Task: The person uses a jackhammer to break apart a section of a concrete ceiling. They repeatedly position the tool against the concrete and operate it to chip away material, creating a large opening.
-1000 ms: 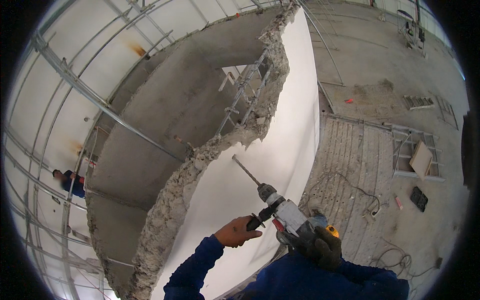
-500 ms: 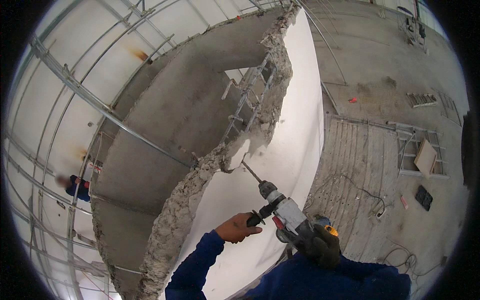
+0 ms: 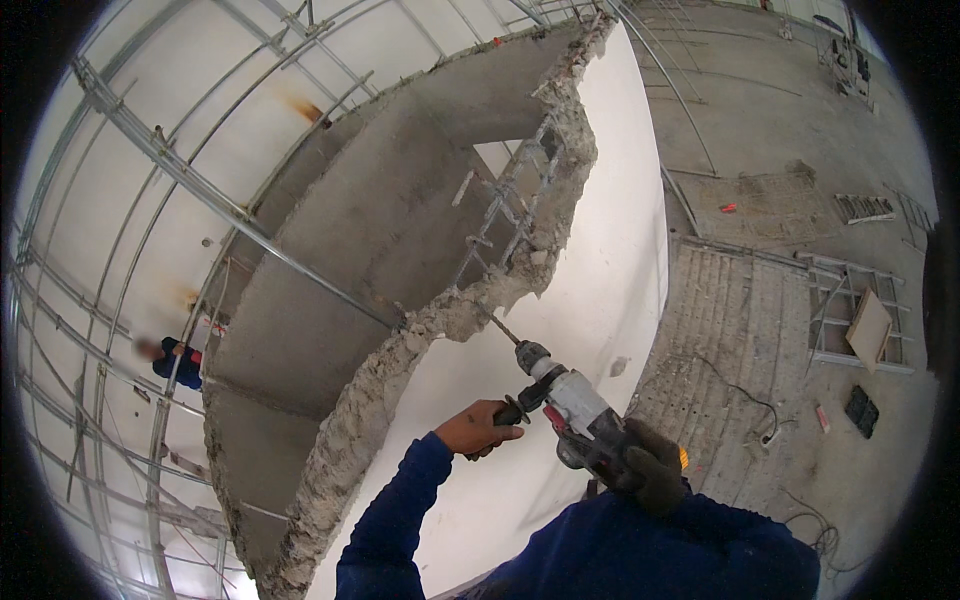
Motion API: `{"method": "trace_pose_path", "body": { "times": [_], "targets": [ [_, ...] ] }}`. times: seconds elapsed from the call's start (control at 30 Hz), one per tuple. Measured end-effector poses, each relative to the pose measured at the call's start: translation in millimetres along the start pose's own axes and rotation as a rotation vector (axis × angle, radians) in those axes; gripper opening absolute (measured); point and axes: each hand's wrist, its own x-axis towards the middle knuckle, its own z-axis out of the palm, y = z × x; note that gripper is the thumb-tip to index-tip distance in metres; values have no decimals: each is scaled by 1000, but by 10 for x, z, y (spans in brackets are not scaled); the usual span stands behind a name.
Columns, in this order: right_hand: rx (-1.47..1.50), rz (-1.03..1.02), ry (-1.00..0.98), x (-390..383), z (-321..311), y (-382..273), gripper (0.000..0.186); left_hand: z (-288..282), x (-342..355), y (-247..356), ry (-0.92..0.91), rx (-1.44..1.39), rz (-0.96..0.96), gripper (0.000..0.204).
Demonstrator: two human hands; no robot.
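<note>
A grey and black rotary hammer drill is in both my hands, its long bit angled up and away to the left. The bit's tip meets the broken concrete edge at the top of a white-faced wall. My left hand, bare, is closed round the black side handle. At the tool's rear, my right hand wears a dark glove and is wrapped round the back grip, partly hidden. A grey fragment shows against the white face, right of the drill.
Metal scaffold poles cross the left side, where another person stands below. A ladder-like metal frame stands behind the rough wall edge. Lower right are a ribbed platform, a cable, a board and a black case.
The white flake by the bit has come off, leaving grey concrete there. A grey fragment now shows against the white face. The scene has shifted slightly right; both hands keep their hold.
</note>
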Motion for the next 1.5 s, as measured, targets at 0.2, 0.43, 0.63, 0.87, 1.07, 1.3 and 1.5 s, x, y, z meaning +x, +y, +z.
{"method": "trace_pose_path", "body": {
  "times": [0.2,0.43,0.63,0.87,1.07,1.3,1.5],
  "targets": [
    [73,66,-118,-352,-326,-198,63,562,-274,50,28,-87,-33,33],
    [-122,-152,-289,-499,-686,234,67,709,-468,-165,46,-106,-28,34],
    [-411,-174,-204,-565,-149,10,62,430,-539,-253,48,38,-25,35],
    [-736,-214,-107,-600,478,-576,58,228,-598,-361,44,-88,104,34],
    [-857,-296,-6,-649,453,-199,45,111,-616,-349,-45,-174,79,37],
    [-865,-261,-50,-608,754,-400,48,117,-490,-651,20,-123,248,41],
    [-836,-238,-64,-592,715,-334,55,36,-463,-646,-37,-175,150,38]
  ]
}}
